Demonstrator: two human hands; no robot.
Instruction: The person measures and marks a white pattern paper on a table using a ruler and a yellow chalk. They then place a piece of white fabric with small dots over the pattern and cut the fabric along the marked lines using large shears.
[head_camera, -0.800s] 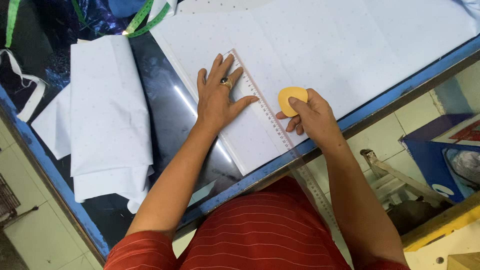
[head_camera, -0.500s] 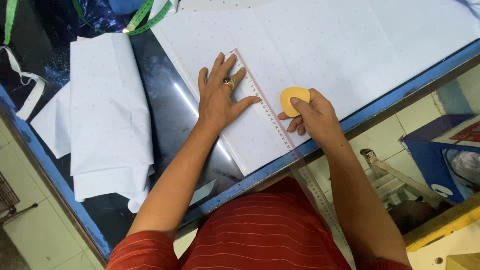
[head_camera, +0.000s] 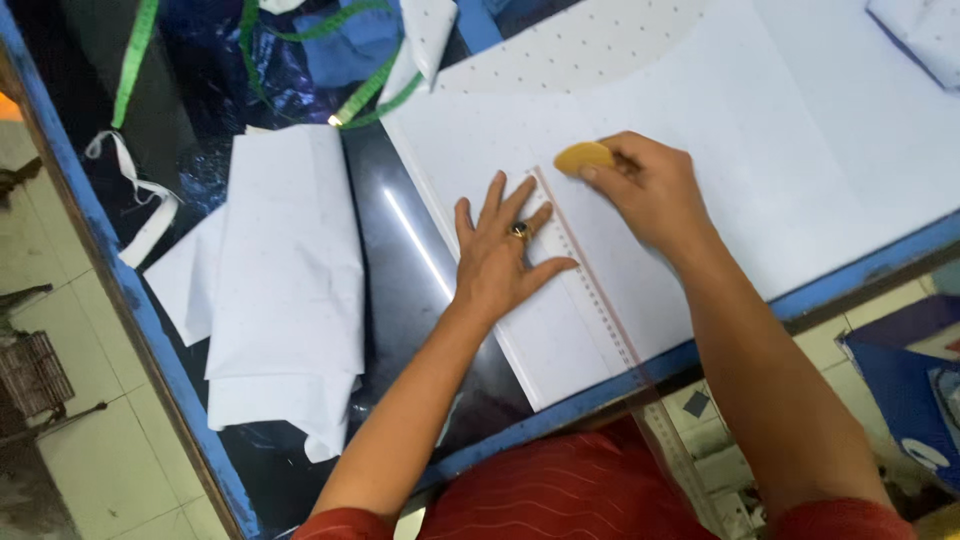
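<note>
My left hand (head_camera: 502, 254), with a ring on one finger, lies flat with fingers spread on a clear plastic ruler (head_camera: 600, 300) that rests on white dotted fabric (head_camera: 740, 120). My right hand (head_camera: 650, 187) holds a yellow piece of tailor's chalk (head_camera: 582, 157) at the ruler's far end, touching the fabric. The ruler runs from the chalk toward me and sticks out past the table's near edge.
A folded pile of white fabric (head_camera: 285, 280) lies to the left on the dark glossy table top (head_camera: 420, 300). A green measuring tape (head_camera: 365, 95) and blue cloth (head_camera: 350, 50) sit at the back. The table has a blue rim (head_camera: 120, 290); tiled floor lies beyond.
My right hand has slid the chalk along the ruler's edge away from me, to its far end. The left hand stays pressed on the ruler.
</note>
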